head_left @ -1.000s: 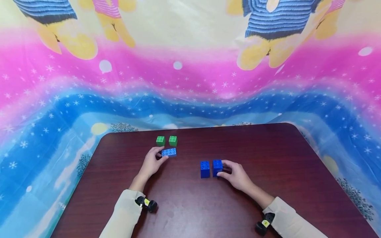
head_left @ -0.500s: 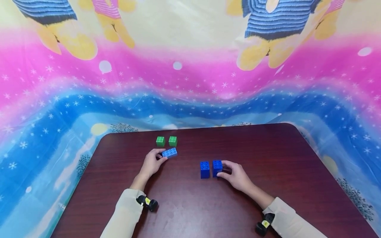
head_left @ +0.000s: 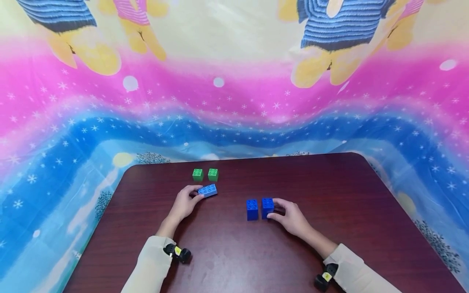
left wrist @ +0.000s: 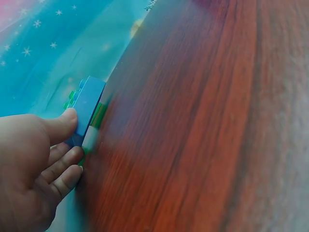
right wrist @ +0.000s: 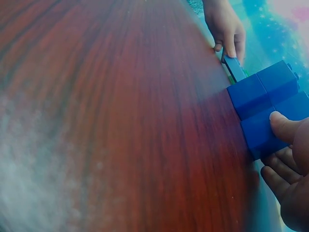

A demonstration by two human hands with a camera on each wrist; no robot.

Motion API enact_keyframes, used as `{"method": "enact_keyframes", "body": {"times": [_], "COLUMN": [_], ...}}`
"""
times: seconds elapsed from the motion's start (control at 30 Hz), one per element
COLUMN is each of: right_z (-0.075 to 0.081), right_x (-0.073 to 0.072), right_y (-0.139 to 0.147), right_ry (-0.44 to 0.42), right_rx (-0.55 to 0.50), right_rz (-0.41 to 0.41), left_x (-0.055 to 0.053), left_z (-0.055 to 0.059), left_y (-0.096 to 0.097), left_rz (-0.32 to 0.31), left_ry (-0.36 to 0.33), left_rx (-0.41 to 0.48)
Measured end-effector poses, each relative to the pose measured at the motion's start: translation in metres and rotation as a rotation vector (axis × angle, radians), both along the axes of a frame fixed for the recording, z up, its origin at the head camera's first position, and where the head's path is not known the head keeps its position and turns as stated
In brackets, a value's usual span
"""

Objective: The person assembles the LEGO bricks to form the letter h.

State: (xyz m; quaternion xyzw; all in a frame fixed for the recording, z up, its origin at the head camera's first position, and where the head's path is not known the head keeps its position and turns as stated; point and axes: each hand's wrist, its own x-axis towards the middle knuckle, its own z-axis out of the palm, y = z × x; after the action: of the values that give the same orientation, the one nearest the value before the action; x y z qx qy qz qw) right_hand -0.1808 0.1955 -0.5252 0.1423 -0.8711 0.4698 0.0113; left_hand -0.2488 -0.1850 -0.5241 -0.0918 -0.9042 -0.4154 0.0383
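Behind light-blue brick (head_left: 208,190), two green blocks (head_left: 198,175)

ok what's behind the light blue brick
A left green block and a right green block, set apart. In the left wrist view the light blue brick partly covers them; their far faces are hidden.

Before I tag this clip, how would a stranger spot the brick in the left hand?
On the dark red table, find the left hand pinching a light blue brick. Beyond it sit two green bricks; its longer, eight-studded top sets it apart.
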Motion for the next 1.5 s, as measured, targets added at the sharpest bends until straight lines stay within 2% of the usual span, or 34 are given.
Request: {"method": "enact_keyframes", "body": {"times": [0.37, 0.5, 0.73, 1.0, 1.17, 1.5], "right_z": [-0.002, -0.002, -0.001, -0.003, -0.003, -0.002], "right_x": [0.000, 0.000, 0.000, -0.001, -0.001, -0.001], "right_y": [0.001, 0.001, 0.001, 0.001, 0.000, 0.000], "right_ry": [0.005, -0.004, -0.002, 0.005, -0.001, 0.008], "right_rx": [0.001, 0.003, 0.007, 0.015, 0.021, 0.018], "right_rz": [-0.001, -0.002, -0.003, -0.011, -0.010, -0.005], "left_x": [0.007, 0.012, 0.020, 0.023, 0.024, 0.030], "left_z": [0.003, 0.009, 0.027, 0.039, 0.044, 0.056], "left_y": [-0.005, -0.002, 0.012, 0.026, 0.034, 0.056], "left_rz": [-0.020, -0.046, -0.094, -0.164, -0.200, -0.234], "left_ry": [-0.012, -0.002, 0.004, 0.066, 0.090, 0.071], "left_rx": [0.032, 0.046, 0.103, 0.173, 0.163, 0.148]}}
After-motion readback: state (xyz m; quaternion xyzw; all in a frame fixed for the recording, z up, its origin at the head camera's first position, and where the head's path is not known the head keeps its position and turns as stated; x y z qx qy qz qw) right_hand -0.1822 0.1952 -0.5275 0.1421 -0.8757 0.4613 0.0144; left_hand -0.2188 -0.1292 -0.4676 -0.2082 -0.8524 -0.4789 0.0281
